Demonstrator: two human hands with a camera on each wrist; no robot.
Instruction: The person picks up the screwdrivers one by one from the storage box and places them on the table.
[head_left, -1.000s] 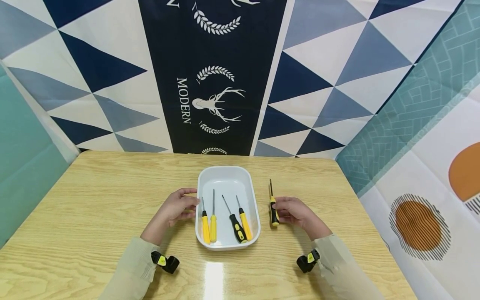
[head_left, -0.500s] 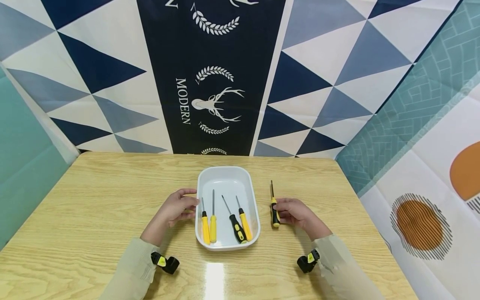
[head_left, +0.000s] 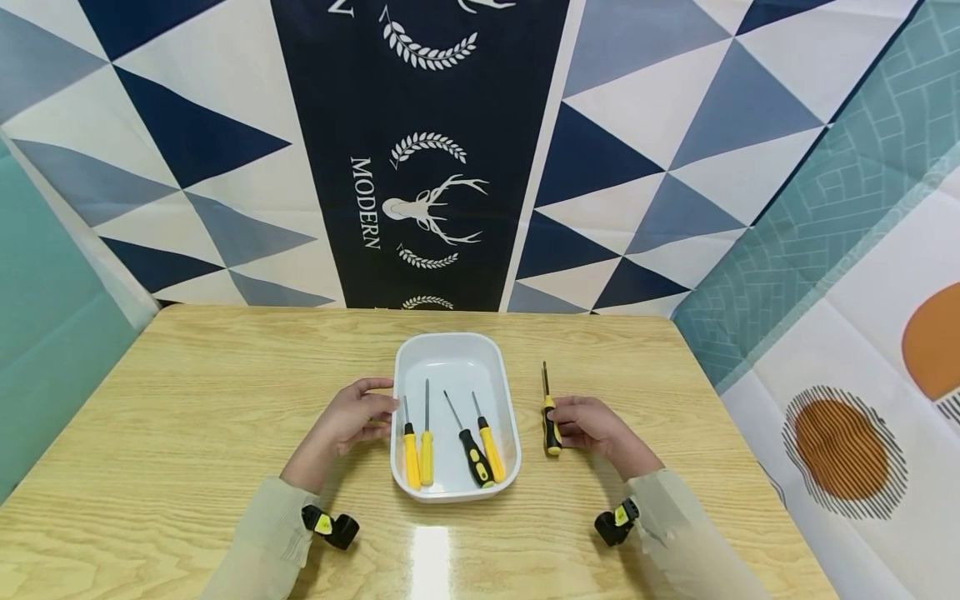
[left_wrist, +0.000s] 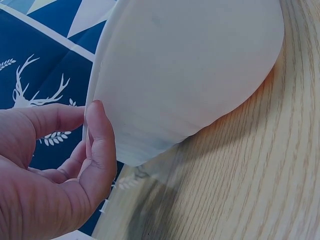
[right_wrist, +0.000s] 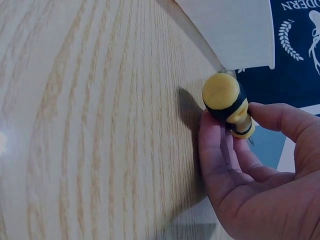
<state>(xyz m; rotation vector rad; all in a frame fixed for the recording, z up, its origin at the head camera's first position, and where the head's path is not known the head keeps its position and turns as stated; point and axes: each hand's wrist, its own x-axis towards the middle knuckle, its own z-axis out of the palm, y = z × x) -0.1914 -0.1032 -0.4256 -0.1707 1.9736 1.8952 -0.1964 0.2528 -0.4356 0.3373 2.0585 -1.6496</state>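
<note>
A white plastic tray (head_left: 450, 363) stands mid-table with several screwdrivers lying in its near half. At its left are a yellow one with a black collar (head_left: 412, 462) and an all-yellow one (head_left: 427, 460); at its right, a black-and-yellow one (head_left: 476, 460) and an orange-yellow one (head_left: 491, 450). My left hand (head_left: 356, 417) pinches the tray's left rim between thumb and fingers, seen close in the left wrist view. To the right of the tray, my right hand (head_left: 590, 423) holds a black-and-yellow screwdriver (head_left: 551, 432) by its handle, shaft pointing away. Its round yellow butt (right_wrist: 221, 91) faces the right wrist camera.
The wood-grain table (head_left: 225, 400) reaches back to a patterned cloth wall (head_left: 427, 167). Light sleeves cover both forearms, each with a small black wrist camera, the left one (head_left: 331, 525) and the right one (head_left: 617, 522).
The held screwdriver has shifted very slightly to the right and nearer, along with the fingers of my right hand. The left hand and tray have stayed in place.
</note>
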